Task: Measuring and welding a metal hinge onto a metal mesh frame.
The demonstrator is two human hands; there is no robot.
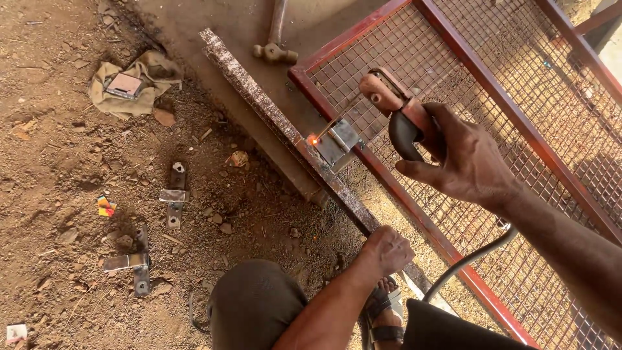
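My right hand [463, 159] grips a welding electrode holder [396, 110] with reddish jaws and a dark handle. Its thin rod [337, 120] reaches down-left to a glowing orange spot [313, 139] beside a small grey metal hinge plate [338, 142] on the red-painted frame [389, 181] of a wire-mesh panel. My left hand [387, 249] is a closed fist resting on a long rusty steel bar [285, 129] that lies along the frame. A black cable [470, 259] runs from the holder down past my knees.
A hammer [275, 48] lies on the concrete at the top. A crumpled cloth with a small metal plate [133, 84] and several loose hinge pieces [173, 194] lie on the dirt at left. My sandalled foot [385, 317] stands between my knees.
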